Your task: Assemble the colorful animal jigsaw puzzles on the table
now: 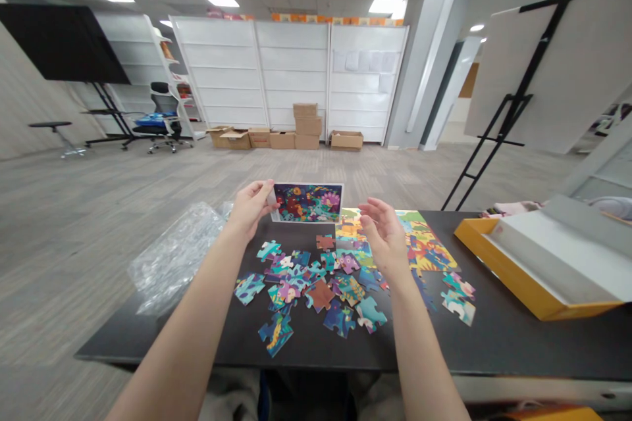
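A small picture card [309,202] is held up by the left hand [251,208], its left edge pinched between thumb and fingers, with its dark, colourful picture turned towards the wearer. The card is raised beyond the heap of loose puzzle pieces [295,276], which are scattered across the middle of the black table [197,339], some overlapping. Nothing is gripped by the right hand [386,235]; it is held partly open, fingers slightly curled, just right of the card and apart from it. Behind that hand, a yellow-and-orange picture [430,245] is laid on the table and partly covered from view. A few more pieces [459,308] are seen near its right front corner. The table's right end is taken up by an open yellow box [511,273] with a white inside, and crumpled clear plastic [180,247] is seen at the left.
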The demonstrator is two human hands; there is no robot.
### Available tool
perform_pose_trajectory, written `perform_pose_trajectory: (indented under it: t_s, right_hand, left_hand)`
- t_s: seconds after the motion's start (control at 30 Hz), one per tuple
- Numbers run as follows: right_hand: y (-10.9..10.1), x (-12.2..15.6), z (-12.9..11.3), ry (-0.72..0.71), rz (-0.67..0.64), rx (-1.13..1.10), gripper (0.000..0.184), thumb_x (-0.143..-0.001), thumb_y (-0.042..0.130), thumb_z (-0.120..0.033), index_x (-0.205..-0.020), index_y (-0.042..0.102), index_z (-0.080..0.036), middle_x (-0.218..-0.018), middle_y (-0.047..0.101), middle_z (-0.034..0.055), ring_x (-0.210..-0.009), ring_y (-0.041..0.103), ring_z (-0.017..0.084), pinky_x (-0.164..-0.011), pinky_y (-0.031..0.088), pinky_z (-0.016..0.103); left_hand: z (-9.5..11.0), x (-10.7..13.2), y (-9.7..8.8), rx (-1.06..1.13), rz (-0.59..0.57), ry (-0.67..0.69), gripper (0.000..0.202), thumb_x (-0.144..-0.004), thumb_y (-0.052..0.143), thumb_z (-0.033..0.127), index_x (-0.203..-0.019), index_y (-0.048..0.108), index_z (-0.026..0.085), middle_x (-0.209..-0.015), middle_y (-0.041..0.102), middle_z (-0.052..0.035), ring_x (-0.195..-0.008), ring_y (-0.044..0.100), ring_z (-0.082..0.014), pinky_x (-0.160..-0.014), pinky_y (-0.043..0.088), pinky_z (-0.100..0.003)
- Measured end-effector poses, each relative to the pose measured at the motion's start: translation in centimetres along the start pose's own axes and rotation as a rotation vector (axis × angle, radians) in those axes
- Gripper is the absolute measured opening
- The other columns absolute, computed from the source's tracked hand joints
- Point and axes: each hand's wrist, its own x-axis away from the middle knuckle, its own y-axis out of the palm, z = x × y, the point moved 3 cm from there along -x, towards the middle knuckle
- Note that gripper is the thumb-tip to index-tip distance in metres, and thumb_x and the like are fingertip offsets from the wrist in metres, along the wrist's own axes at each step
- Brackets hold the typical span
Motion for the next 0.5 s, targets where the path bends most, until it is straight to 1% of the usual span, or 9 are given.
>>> perform_pose_trajectory:
  t_s: [0.07,0.13,0.2,0.3,0.4,0.5]
  right_hand:
    - [-0.3,0.0,-0.2,0.000,-0.007,-0.008,0.041,-0.091,0.065,-0.046,-0.124,0.057,-0.024,-0.116,0.069,0.0114,-0.108,0.066,0.024,-0.093,0.054,0.043]
    - [-0.4,0.0,-0.3,0.009,-0.032,-0.013,0.039,-0.092,0.064,-0.045,-0.125,0.056,-0.024,-0.116,0.069,0.0110,-0.108,0.066,0.023,-0.092,0.054,0.042]
    - [-0.5,0.1,-0.3,0.024,-0.055,-0.014,0.038,-0.093,0.063,-0.043,-0.125,0.056,-0.025,-0.115,0.069,0.0106,-0.108,0.066,0.023,-0.091,0.055,0.041]
    - [-0.6,0.1,-0.4,0.040,-0.066,-0.011,0.036,-0.094,0.063,-0.042,-0.125,0.057,-0.025,-0.114,0.070,0.0099,-0.106,0.066,0.022,-0.089,0.055,0.039]
    - [-0.7,0.1,-0.7,0.036,-0.072,-0.005,0.034,-0.095,0.062,-0.042,-0.124,0.057,-0.025,-0.111,0.071,0.0088,-0.100,0.067,0.020,-0.087,0.055,0.037]
    - [-0.9,0.1,-1.1,0.022,-0.079,-0.008,0.033,-0.095,0.061,-0.044,-0.123,0.058,-0.025,-0.108,0.072,0.0077,-0.094,0.068,0.019,-0.085,0.055,0.035]
  left_hand:
    - [-1.1,-1.7,-0.5,-0.038,0.075,-0.051,0.035,-0.073,0.078,0.048,-0.076,0.060,0.018,-0.068,0.064,0.0020,-0.058,0.057,-0.0084,-0.063,0.058,-0.024]
    - [-2.2,-2.8,-1.0,-0.060,0.122,-0.078,0.033,-0.075,0.076,0.045,-0.074,0.057,0.018,-0.065,0.061,0.0027,-0.055,0.055,-0.0079,-0.060,0.056,-0.022]
    - [-3.3,-3.6,-1.5,-0.093,0.161,-0.104,0.029,-0.077,0.073,0.041,-0.074,0.057,0.018,-0.064,0.059,0.0034,-0.054,0.053,-0.0073,-0.059,0.056,-0.022]
    - [-4.6,-4.4,-2.0,-0.161,0.194,-0.143,0.024,-0.077,0.069,0.039,-0.076,0.056,0.019,-0.067,0.059,0.0019,-0.057,0.055,-0.0094,-0.055,0.053,-0.021]
    - [-5.4,-5.1,-2.2,-0.241,0.211,-0.156,0.024,-0.076,0.067,0.041,-0.078,0.057,0.020,-0.070,0.058,0.0010,-0.060,0.056,-0.0117,-0.050,0.048,-0.020]
    - [-5.6,-5.7,-2.3,-0.341,0.222,-0.135,0.026,-0.075,0.065,0.045,-0.078,0.057,0.021,-0.070,0.056,0.0005,-0.062,0.055,-0.0136,-0.048,0.043,-0.020]
